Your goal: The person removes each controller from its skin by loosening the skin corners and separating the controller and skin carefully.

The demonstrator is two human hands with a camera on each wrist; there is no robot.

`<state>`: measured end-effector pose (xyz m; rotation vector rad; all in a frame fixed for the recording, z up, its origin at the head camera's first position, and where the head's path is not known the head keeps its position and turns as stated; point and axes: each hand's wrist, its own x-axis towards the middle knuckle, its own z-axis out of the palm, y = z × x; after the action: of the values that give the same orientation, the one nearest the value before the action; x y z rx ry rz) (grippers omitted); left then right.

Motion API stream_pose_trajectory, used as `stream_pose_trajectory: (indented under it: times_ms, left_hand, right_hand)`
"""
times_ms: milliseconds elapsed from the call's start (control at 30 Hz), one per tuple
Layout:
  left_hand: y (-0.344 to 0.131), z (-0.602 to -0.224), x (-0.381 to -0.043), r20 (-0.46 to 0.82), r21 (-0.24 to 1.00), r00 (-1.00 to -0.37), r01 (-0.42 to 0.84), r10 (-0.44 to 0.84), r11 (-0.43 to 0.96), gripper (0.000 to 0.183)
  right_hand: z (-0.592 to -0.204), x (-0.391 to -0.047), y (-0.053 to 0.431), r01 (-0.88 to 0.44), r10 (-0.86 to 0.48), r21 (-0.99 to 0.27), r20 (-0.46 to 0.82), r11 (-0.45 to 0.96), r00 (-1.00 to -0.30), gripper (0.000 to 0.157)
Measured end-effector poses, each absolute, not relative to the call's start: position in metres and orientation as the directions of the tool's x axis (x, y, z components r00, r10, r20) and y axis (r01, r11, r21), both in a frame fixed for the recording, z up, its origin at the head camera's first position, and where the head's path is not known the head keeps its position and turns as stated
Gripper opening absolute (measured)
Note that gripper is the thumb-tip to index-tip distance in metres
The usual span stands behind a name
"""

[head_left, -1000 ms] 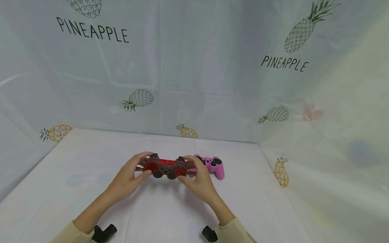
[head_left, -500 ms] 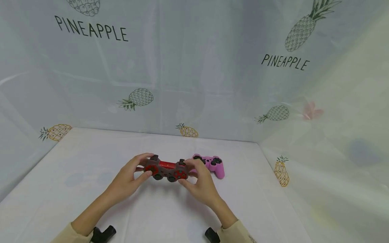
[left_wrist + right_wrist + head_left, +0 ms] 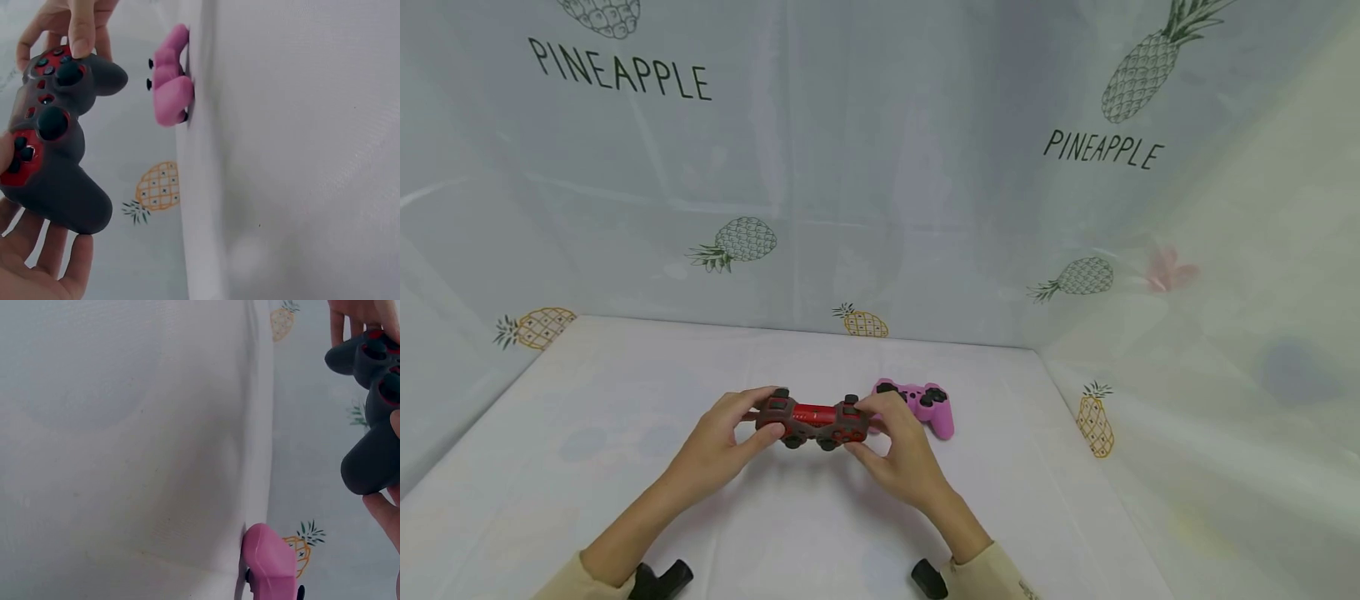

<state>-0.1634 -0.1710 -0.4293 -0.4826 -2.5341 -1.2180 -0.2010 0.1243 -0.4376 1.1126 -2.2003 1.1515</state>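
Observation:
Both hands hold a dark grey and red game controller (image 3: 812,418) above the white table, its shoulder-button edge tipped up toward the head camera. My left hand (image 3: 722,437) grips the controller's left end, thumb on the near face and fingers behind. At the right end, my right hand (image 3: 898,450) pinches it between thumb and fingers. The left wrist view shows the controller's thumbsticks and red button areas (image 3: 53,122), with fingers under one handle. A pink game controller (image 3: 928,407) lies on the table just behind the right hand, which partly hides it.
The white-covered table (image 3: 1015,500) meets a pale curtain (image 3: 880,167) printed with pineapples at the back and on both sides. Black cylindrical pieces (image 3: 662,579) stick out by both sleeve cuffs.
The dark controller has tipped in the hands, so its front face turns away and its top edge shows more. Both hands keep their hold; the pink controller stays put.

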Motion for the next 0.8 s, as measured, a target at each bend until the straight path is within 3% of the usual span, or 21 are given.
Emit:
stream_pose_trajectory:
  times_ms: [200,367,600,800]
  left_hand:
    - [-0.1705,-0.4292,-0.1615,0.4,0.695,-0.9,0.422,0.174,0.583,0.049]
    - [-0.1727,-0.4287,-0.1601,0.398,0.718,-0.898,0.432,0.188,0.545,0.045]
    - [-0.1753,-0.4302,-0.1573,0.3,0.887,-0.92,0.366,0.252,0.282,0.044]
    - [-0.1769,-0.4296,-0.1563,0.296,0.932,-0.904,0.345,0.309,0.115,0.04]
  right_hand:
    - [-0.4416,-0.2036,0.1246,-0.86,-0.476,-0.362,0.721,0.36,-0.503,0.065]
    - [-0.4413,-0.2036,0.1229,-0.872,-0.479,-0.321,0.738,0.369,-0.475,0.065]
    - [-0.4407,-0.2032,0.1199,-0.883,-0.491,-0.303,0.743,0.359,-0.454,0.064]
    - [-0.4363,-0.2024,0.1194,-0.894,-0.53,-0.274,0.728,0.355,-0.434,0.062]
